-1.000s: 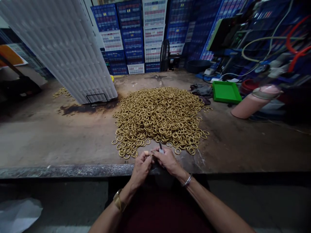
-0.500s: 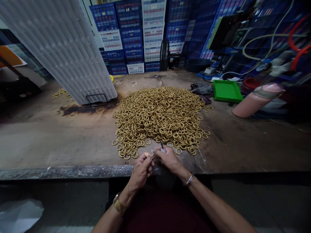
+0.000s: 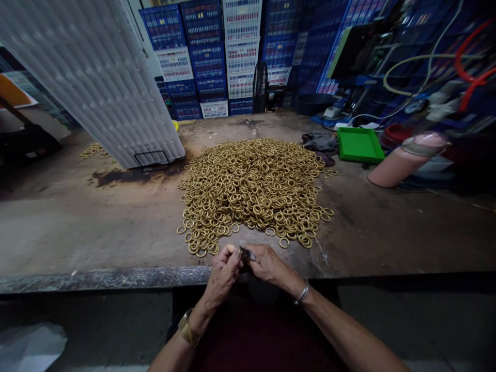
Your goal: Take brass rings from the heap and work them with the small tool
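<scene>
A big heap of brass rings (image 3: 253, 188) lies on the worn workbench (image 3: 96, 227). Both hands meet at the bench's near edge, just in front of the heap. My left hand (image 3: 225, 271) is closed in a pinch, with something small hidden between the fingertips. My right hand (image 3: 269, 263) grips a small dark tool (image 3: 247, 253) whose tip points left toward the left fingertips. A gold watch sits on the left wrist and a silver bangle on the right.
A tall white ribbed panel (image 3: 96, 77) leans at the back left, with a small cluster of rings (image 3: 93, 151) beside it. A green tray (image 3: 358, 144), dark cloth (image 3: 320, 142) and a pink cylinder (image 3: 406, 157) lie at the right. Blue and white crates (image 3: 232, 57) line the back.
The small tool in my right hand has tipped from pointing up to pointing left at the left fingertips. Both hands have drawn slightly closer to me.
</scene>
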